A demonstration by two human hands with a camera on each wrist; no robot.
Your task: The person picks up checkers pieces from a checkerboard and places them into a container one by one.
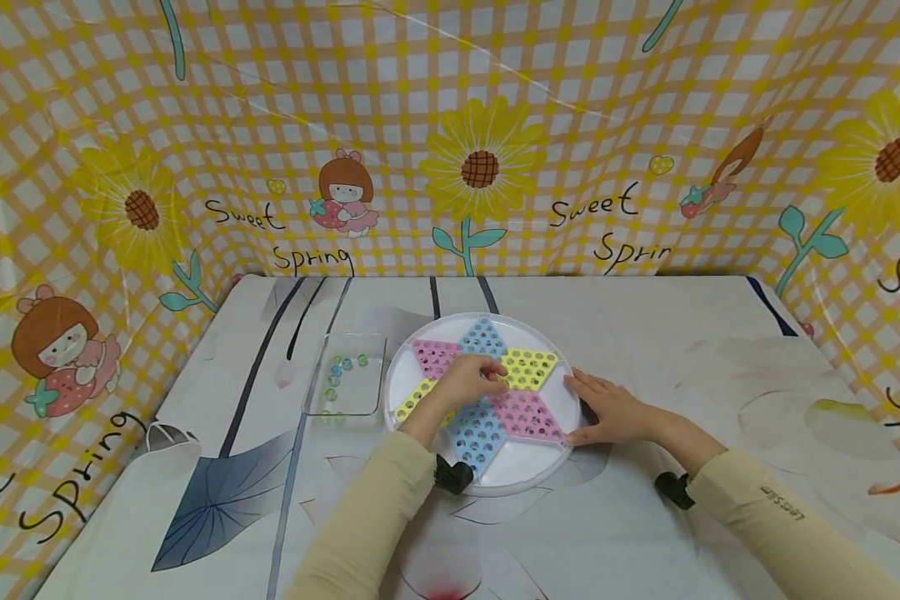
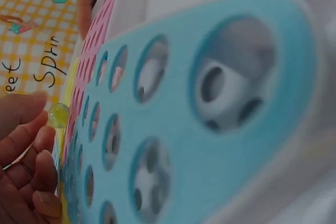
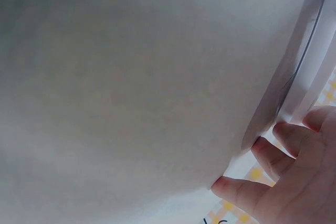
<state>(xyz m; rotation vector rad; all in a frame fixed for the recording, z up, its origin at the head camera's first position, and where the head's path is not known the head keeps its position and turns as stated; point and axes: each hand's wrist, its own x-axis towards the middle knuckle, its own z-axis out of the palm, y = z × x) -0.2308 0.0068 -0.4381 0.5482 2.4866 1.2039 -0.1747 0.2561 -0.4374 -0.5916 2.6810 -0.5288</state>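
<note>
A round white Chinese checkers board (image 1: pixel 528 462) with a star of blue, pink and yellow perforated sections lies on the table. Over the star's middle, beside the yellow section (image 1: pixel 528 369), is my left hand (image 1: pixel 468 382). Its thumb and forefinger pinch a clear yellow-green marble (image 2: pixel 58 115), close to the board's surface. My right hand (image 1: pixel 617 410) rests at the board's right rim, thumb and fingers spread; its fingertips touch the edge in the right wrist view. Whether the marble touches a hole cannot be told.
Left of the board stands a clear rectangular tray (image 1: pixel 367 390) with several green and blue glass marbles (image 1: pixel 335 371) in it. A white tablecloth (image 1: pixel 675 333) with dark line drawings covers the table. Behind and at the sides hangs a yellow checked curtain (image 1: pixel 390 83).
</note>
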